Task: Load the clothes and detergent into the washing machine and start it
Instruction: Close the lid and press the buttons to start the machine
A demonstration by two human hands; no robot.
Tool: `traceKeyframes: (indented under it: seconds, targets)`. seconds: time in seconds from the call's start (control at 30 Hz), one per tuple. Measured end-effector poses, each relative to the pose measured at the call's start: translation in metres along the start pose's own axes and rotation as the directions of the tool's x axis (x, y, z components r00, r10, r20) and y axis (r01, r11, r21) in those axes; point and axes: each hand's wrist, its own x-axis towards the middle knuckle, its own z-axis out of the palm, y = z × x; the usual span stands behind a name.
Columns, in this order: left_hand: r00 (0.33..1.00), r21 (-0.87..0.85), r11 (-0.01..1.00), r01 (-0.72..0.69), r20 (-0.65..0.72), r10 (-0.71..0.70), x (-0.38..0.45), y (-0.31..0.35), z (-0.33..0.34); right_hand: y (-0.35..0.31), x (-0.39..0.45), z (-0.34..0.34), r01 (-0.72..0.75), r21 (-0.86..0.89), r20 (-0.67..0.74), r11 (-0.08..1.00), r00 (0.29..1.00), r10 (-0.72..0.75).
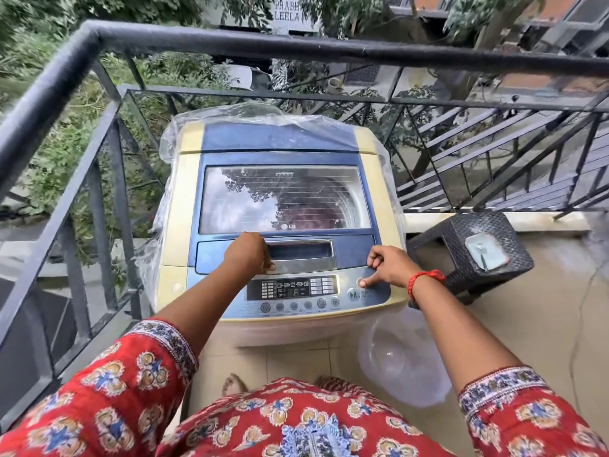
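Standing on a tiled balcony floor (514, 324) ringed by a black metal railing (230, 44), you face a top-loading washing machine (178, 209) with trees and buildings beyond. Clear plastic sheeting (263, 113) is draped over the machine's back and sides. To your right sits a dark woven stool (461, 245) with a small pale packet (486, 250) on top, and a clear plastic tub (395, 357) lies on the floor beside the machine's front corner.

The lid (283, 199) is closed; through its window you can make out dark reddish clothes (306, 216) in the drum, though sky and leaf reflections cover much of the glass. The control panel (293, 290) labels are too small to read.

Your left hand (248, 252) rests at the lid's front handle recess, fingers curled down onto its edge. Your right hand (390, 265) is loosely fisted and holds nothing, one digit pressing a round button (362, 282) at the panel's right end. A red thread (423, 280) circles that wrist.
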Motion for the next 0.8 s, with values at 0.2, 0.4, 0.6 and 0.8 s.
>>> traceKeyframes:
  seconds: [0.2, 0.4, 0.6, 0.8]
  targets:
    - [0.999, -0.126, 0.992, 0.029, -0.020, -0.032, -0.005, -0.004, 0.007, 0.001, 0.002, 0.000, 0.013, 0.013, 0.053, 1.000, 0.999, -0.014]
    - [0.998, -0.112, 0.993, 0.023, -0.047, -0.028, -0.008, -0.004, 0.006, 0.002, -0.004, 0.011, 0.073, -0.075, -0.039, 0.995, 0.996, -0.076]
    - [0.999, -0.107, 0.994, -0.004, -0.043, -0.001, -0.009, -0.009, 0.008, 0.010, -0.004, 0.016, 0.089, 0.012, -0.090, 0.996, 0.992, -0.087]
    - [0.994, -0.157, 0.985, -0.068, -0.092, 0.054, -0.010, -0.018, 0.016, 0.011, -0.007, 0.021, 0.150, 0.045, -0.101, 0.988, 0.984, -0.145]
